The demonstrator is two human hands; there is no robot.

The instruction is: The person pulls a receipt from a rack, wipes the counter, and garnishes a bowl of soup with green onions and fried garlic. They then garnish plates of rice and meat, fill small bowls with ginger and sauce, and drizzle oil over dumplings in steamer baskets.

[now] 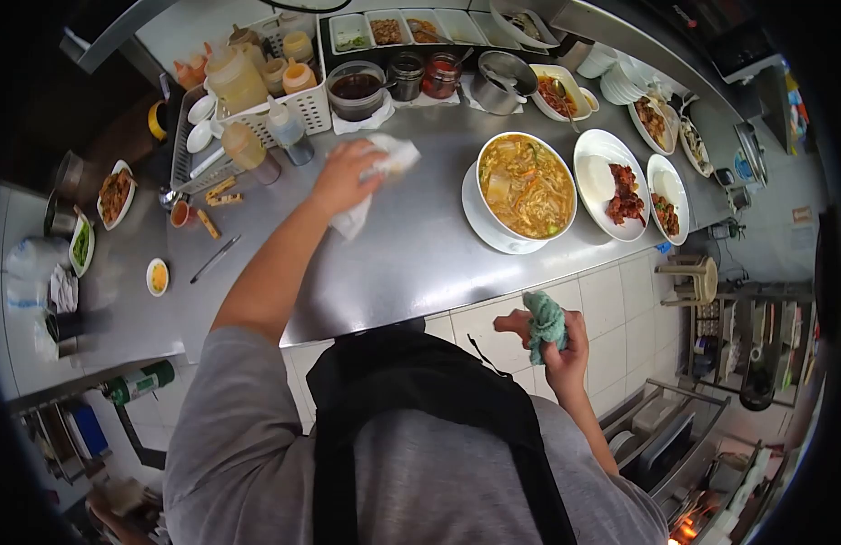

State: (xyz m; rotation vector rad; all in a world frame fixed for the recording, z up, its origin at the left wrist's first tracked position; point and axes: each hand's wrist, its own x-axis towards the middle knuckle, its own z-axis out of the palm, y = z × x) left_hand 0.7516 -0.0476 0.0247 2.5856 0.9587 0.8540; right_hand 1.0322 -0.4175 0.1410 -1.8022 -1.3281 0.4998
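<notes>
Left of the soup bowl [489, 218], the left hand [346, 177] holds a white cloth [398, 154] against the counter [375, 282]; the right hand [567, 350] grasps a green cloth [546, 320], nearer the wearer than the bowl; best wipe flat, clear of it.

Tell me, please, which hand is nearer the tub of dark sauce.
Left: the left hand is just in front of the tub; the right hand is farther away, off the counter's near edge.
</notes>
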